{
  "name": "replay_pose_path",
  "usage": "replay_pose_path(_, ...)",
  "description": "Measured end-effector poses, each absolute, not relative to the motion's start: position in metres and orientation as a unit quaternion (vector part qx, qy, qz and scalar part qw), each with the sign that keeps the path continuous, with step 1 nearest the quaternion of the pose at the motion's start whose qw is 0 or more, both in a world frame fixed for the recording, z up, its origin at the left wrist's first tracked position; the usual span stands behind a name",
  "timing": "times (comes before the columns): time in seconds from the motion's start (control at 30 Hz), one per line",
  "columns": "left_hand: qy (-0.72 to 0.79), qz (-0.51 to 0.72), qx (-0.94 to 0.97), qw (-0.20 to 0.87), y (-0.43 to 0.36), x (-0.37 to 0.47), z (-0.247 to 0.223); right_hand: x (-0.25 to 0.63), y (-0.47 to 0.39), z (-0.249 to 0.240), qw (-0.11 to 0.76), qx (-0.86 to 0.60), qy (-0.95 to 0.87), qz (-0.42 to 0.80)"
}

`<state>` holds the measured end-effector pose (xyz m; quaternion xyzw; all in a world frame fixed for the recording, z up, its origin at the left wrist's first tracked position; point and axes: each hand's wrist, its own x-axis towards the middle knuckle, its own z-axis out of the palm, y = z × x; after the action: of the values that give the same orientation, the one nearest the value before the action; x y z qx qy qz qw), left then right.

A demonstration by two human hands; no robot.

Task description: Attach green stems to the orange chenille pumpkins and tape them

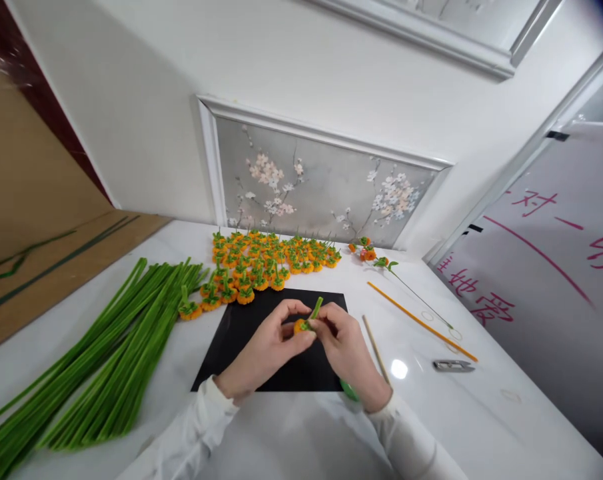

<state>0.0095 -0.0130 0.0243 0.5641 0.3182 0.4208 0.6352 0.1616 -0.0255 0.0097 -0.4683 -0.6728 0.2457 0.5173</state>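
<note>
Over the black mat, my left hand pinches a small orange flower between thumb and fingers. My right hand is closed at the flower's green stem, which points up and slightly right; the fingertips of both hands nearly meet there. Behind the mat stand rows of similar orange flowers with green tops. A bundle of long green fuzzy stems lies on the left of the white table.
An orange fuzzy stem, a thin stick and metal snips lie on the right. Farther back is a wired flower sprig. A green round object is partly under my right wrist. Cardboard borders the left.
</note>
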Motion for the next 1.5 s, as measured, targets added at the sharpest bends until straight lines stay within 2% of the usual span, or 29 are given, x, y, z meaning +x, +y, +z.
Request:
replay_pose_path(0.1, 0.356, 0.453, 0.625, 0.526, -0.003, 0.014, 0.021, 0.159, -0.012, 0.009, 0.526, -0.476, -0.668, 0.224)
replay_pose_path(0.17, 0.379, 0.456, 0.62, 0.513, 0.001, 0.016, 0.017, 0.158, -0.006, 0.004, 0.532, -0.484, -0.661, 0.211)
replay_pose_path(0.53, 0.34, 0.381, 0.431, 0.744, 0.01, 0.011, 0.012, 0.157, 0.002, -0.012, 0.533, -0.439, -0.688, 0.223)
replay_pose_path(0.67, 0.338, 0.394, 0.383, 0.765, 0.013, 0.009, 0.004, 0.156, 0.003, -0.013, 0.531, -0.427, -0.693, 0.235)
replay_pose_path(0.87, 0.328, 0.372, 0.42, 0.76, 0.009, 0.006, 0.002, 0.157, 0.001, -0.016, 0.516, -0.437, -0.692, 0.252)
replay_pose_path(0.97, 0.348, 0.368, 0.466, 0.726, 0.006, 0.006, 0.004, 0.158, 0.0, -0.016, 0.516, -0.445, -0.687, 0.254)
replay_pose_path(1.13, 0.408, 0.357, 0.613, 0.574, 0.006, 0.008, 0.004, 0.16, 0.0, -0.017, 0.5, -0.451, -0.687, 0.273)
replay_pose_path(1.37, 0.42, 0.319, 0.62, 0.582, 0.006, 0.005, 0.008, 0.167, 0.002, -0.015, 0.482, -0.419, -0.639, 0.428)
replay_pose_path(1.5, 0.431, 0.319, 0.618, 0.574, 0.005, 0.006, 0.012, 0.174, 0.002, -0.014, 0.458, -0.437, -0.65, 0.42)
